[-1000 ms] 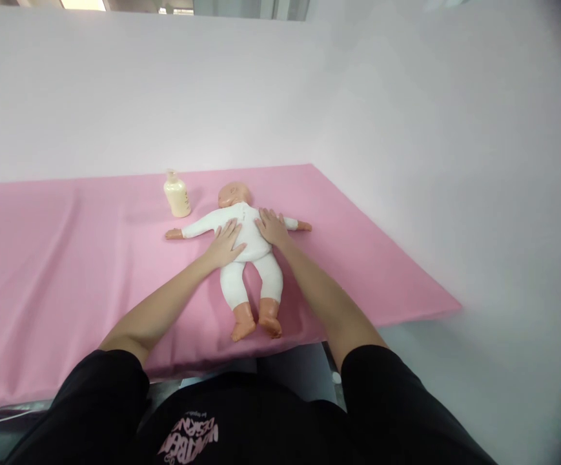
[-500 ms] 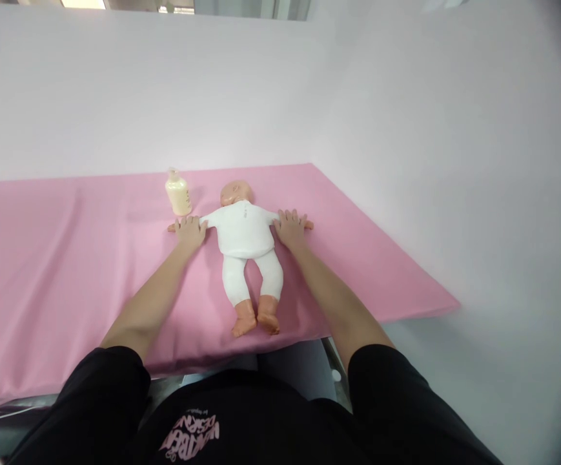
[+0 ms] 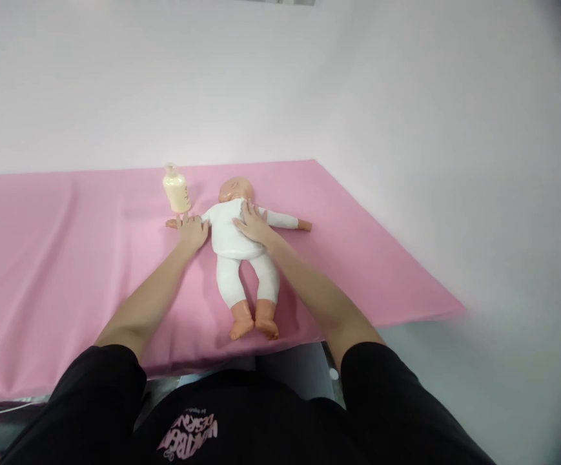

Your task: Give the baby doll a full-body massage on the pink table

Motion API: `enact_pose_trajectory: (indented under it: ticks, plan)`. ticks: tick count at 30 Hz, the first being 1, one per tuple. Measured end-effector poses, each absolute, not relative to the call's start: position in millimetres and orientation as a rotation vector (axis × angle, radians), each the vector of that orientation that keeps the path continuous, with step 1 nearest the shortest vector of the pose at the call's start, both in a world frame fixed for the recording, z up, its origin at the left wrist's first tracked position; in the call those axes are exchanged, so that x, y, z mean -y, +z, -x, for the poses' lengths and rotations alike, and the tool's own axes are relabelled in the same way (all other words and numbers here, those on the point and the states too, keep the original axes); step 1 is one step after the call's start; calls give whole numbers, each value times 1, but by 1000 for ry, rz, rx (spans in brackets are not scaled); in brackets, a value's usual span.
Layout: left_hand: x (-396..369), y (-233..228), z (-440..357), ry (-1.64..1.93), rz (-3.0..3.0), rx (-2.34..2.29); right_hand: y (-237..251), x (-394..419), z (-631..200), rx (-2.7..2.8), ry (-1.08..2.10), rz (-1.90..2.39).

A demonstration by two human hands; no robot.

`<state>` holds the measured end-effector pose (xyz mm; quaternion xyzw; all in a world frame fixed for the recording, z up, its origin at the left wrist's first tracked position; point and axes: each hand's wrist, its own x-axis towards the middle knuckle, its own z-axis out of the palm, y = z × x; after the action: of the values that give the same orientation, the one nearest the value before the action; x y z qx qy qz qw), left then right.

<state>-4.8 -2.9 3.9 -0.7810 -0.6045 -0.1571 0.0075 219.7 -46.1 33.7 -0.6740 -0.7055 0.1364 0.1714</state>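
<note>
1. From where I stand, the doll (image 3: pixel 226 239) lies stretched out on the pink cloth (image 3: pixel 381 278), its feet (image 3: pixel 265 318) toward the person and its head (image 3: pixel 235 188) toward the wall.
2. The right hand (image 3: pixel 254 225) rests unclenched on the upper torso, fingers together, gripping nothing. A flat palm seems best here: even contact, no fingertips digging in.
3. The left hand (image 3: pixel 193 234) lies relaxed and spread over the doll's outstretched arm, near its wrist, not clenched that I can see. It ought to steady the arm lightly without pinning or twisting it.
4. How hard either palm presses, I cannot tell; gentle and equal looks right to me.
5. The bottle (image 3: pixel 177 192) stands just beyond the left fingertips, so a careless outward sweep could knock it.
6. The other sleeve (image 3: pixel 283 220) lies free; any stroke along it should follow its line.
</note>
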Motion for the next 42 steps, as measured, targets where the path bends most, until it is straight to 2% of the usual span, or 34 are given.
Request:
enact_pose_trajectory:
  ticks: [14, 18, 21, 26, 33, 37, 42]
  plan:
    - [16, 18, -5, -618, 2604, 1805, 38, 113, -219, 2477, 302, 1587]
    - [22, 16, -13, -633, 2849, 1585, 36, 129, -230, 2504, 357, 1516]
    - [32, 15, -23, -545, 3010, 1376, 30, 130, -242, 2474, 434, 1477]
    - [52, 15, -39, -437, 3042, 1389, 11, 116, -267, 2248, 628, 1436]
    - [106, 40, -61, -116, 3023, 1442, -13, 106, -280, 1987, 594, 1462]
    - [142, 59, -66, 108, 3000, 1378, -9, 121, -279, 2058, 591, 1415]
    - [168, 69, -66, 256, 2941, 1323, 16, 154, -278, 2093, 674, 1594]
